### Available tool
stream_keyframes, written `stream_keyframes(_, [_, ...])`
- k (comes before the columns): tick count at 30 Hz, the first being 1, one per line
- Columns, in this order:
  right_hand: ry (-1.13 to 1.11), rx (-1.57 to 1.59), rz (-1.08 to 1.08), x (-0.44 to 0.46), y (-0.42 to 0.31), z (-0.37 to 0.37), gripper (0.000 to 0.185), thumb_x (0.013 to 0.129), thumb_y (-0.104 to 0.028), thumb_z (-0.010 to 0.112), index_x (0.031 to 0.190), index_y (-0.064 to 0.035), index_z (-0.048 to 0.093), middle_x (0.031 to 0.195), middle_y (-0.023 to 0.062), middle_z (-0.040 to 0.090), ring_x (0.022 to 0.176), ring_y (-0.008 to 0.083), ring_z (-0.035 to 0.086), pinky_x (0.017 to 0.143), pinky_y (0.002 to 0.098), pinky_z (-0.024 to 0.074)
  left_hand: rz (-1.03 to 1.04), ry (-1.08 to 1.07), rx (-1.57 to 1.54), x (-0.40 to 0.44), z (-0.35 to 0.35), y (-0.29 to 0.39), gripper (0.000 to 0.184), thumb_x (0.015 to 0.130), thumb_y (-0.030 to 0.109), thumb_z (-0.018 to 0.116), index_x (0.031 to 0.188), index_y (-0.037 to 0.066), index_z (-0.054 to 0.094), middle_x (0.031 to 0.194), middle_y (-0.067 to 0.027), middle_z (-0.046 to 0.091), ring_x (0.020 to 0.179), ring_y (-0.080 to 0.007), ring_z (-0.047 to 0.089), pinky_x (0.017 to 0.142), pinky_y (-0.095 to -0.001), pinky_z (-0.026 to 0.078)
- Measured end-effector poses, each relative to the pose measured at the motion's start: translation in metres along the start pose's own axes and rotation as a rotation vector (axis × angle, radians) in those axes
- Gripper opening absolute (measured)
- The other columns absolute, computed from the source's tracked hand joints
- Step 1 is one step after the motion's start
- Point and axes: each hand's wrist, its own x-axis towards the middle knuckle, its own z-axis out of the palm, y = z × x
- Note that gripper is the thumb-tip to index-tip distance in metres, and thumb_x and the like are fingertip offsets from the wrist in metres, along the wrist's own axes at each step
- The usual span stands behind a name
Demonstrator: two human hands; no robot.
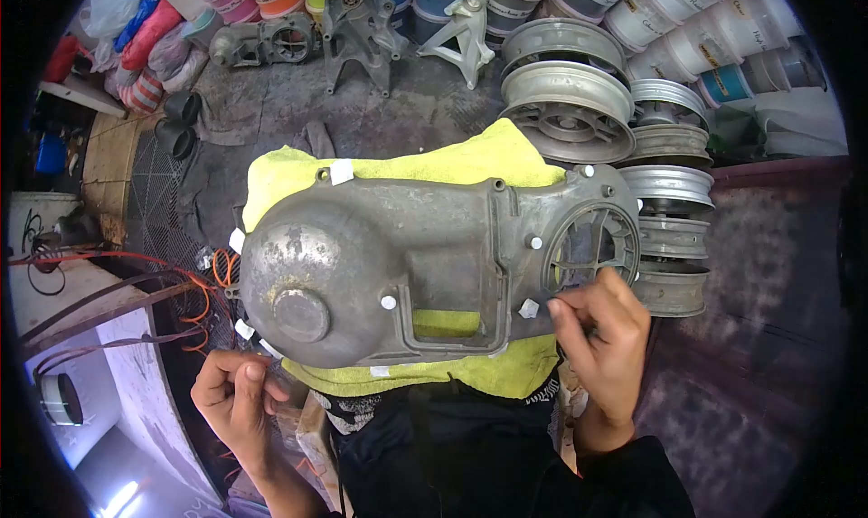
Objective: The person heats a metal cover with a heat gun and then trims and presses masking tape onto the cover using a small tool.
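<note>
A large grey metal engine casing (pixel 434 220) lies across a yellow-green towel (pixel 479 152) in front of me. It has a round dome on the left and a spoked round opening on the right. Small white pieces plug or cover several of its holes, among them a round plug (pixel 389 303) and a tape tab (pixel 341 172). My right hand (pixel 606 342) is over the casing's right lower edge, fingers curled and thumb against them, beside an angular white plug (pixel 529 308). Below the dome, my left hand (pixel 240 396) has its thumb pressed to the fingers. Whatever either pinch holds is hidden.
Stacked metal wheel rims (pixel 570 93) stand at the back right, more rims (pixel 671 183) beside them. Other metal castings (pixel 357 39) sit on the dark floor mat behind. Labelled buckets (pixel 660 12) line the back. Red and orange hoses (pixel 194 278) run in from the left.
</note>
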Motion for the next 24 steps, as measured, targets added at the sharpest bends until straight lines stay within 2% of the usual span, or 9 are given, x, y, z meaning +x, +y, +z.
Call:
stream_keyframes(3, [-0.012, -0.017, -0.063, 0.002, 0.007, 0.007, 0.009, 0.08, 0.002, 0.077, 0.086, 0.0015, 0.069, 0.073, 0.0109, 0.052, 0.059, 0.0243, 0.054, 0.054, 0.0354, 0.043, -0.06, 0.002, -0.091, 0.0, -0.008, -0.001, 0.022, 0.097, 0.012, 0.068, 0.085, -0.005, 0.062, 0.066, -0.009, 0.063, 0.046, -0.0075, 0.054, 0.042, -0.0176, 0.035])
stream_keyframes(9, [-0.084, -0.025, -0.164, 0.009, 0.007, 0.006, 0.011, 0.079, -0.002, 0.081, 0.086, -0.0008, 0.073, 0.073, 0.0081, 0.053, 0.061, 0.0215, 0.056, 0.054, 0.0343, 0.0436, -0.055, 0.002, -0.081, -0.001, -0.005, 0.0, 0.021, 0.097, 0.011, 0.069, 0.085, -0.005, 0.062, 0.069, -0.0102, 0.065, 0.047, -0.0079, 0.056, 0.042, -0.0176, 0.035])
stream_keyframes(12, [-0.037, -0.038, -0.166, 0.007, 0.006, -0.003, 0.011, 0.079, -0.004, 0.081, 0.087, -0.0015, 0.074, 0.073, 0.0076, 0.054, 0.062, 0.0205, 0.057, 0.054, 0.0346, 0.0446, -0.05, 0.012, -0.084, 0.0, -0.003, 0.0, 0.021, 0.096, 0.011, 0.07, 0.084, -0.005, 0.062, 0.068, -0.0104, 0.065, 0.047, -0.0082, 0.057, 0.042, -0.0178, 0.035])
stream_keyframes(15, [-0.1, -0.061, -0.202, 0.007, 0.009, -0.001, 0.013, 0.078, -0.004, 0.082, 0.089, -0.0014, 0.075, 0.074, 0.008, 0.055, 0.061, 0.0202, 0.057, 0.054, 0.0342, 0.0451, -0.059, -0.008, -0.081, -0.001, -0.005, 0.002, 0.021, 0.096, 0.011, 0.07, 0.084, -0.005, 0.063, 0.067, -0.0103, 0.065, 0.047, -0.0081, 0.056, 0.042, -0.0181, 0.035])
stream_keyframes(16, [-0.147, -0.044, -0.217, 0.009, 0.009, 0.006, 0.014, 0.078, -0.004, 0.082, 0.09, -0.0014, 0.076, 0.073, 0.0079, 0.055, 0.061, 0.0198, 0.057, 0.054, 0.0326, 0.0457, -0.041, -0.014, -0.052, 0.0, -0.003, 0.002, 0.023, 0.097, 0.015, 0.069, 0.085, -0.003, 0.062, 0.064, -0.0081, 0.062, 0.046, -0.0069, 0.052, 0.042, -0.0182, 0.034])
stream_keyframes(18, [-0.07, -0.051, -0.233, 0.007, 0.011, -0.001, 0.015, 0.078, -0.004, 0.082, 0.09, -0.0015, 0.075, 0.073, 0.0078, 0.053, 0.061, 0.0201, 0.056, 0.054, 0.0323, 0.0456, -0.008, -0.01, 0.006, 0.002, 0.0, -0.001, 0.027, 0.101, 0.021, 0.067, 0.087, -0.001, 0.059, 0.058, -0.0039, 0.058, 0.043, -0.0043, 0.044, 0.042, -0.0184, 0.03])
stream_keyframes(20, [-0.034, -0.086, -0.193, 0.006, 0.004, -0.01, 0.015, 0.077, -0.003, 0.083, 0.09, -0.0017, 0.075, 0.073, 0.0081, 0.05, 0.06, 0.0201, 0.055, 0.053, 0.0333, 0.0448, -0.027, -0.004, 0.001, -0.001, -0.002, 0.0, 0.027, 0.1, 0.021, 0.067, 0.087, 0.0, 0.059, 0.058, -0.0038, 0.058, 0.043, -0.0042, 0.043, 0.042, -0.0184, 0.03])
stream_keyframes(23, [-0.181, -0.021, -0.248, 0.009, 0.013, 0.007, 0.016, 0.076, -0.002, 0.083, 0.09, -0.0015, 0.075, 0.074, 0.0082, 0.051, 0.059, 0.0194, 0.055, 0.052, 0.0343, 0.0439, -0.025, -0.011, 0.014, 0.002, 0.001, 0.0, 0.027, 0.1, 0.021, 0.067, 0.086, 0.0, 0.059, 0.058, -0.0036, 0.057, 0.043, -0.004, 0.043, 0.042, -0.0183, 0.03])
stream_keyframes(24, [-0.158, -0.003, -0.262, 0.008, 0.014, 0.003, 0.016, 0.077, -0.003, 0.082, 0.091, -0.0017, 0.075, 0.075, 0.0079, 0.051, 0.059, 0.0194, 0.055, 0.052, 0.0348, 0.0442, -0.025, -0.005, 0.022, 0.002, 0.002, -0.001, 0.027, 0.1, 0.021, 0.067, 0.086, 0.0, 0.059, 0.057, -0.0035, 0.057, 0.043, -0.0039, 0.043, 0.042, -0.0182, 0.03])
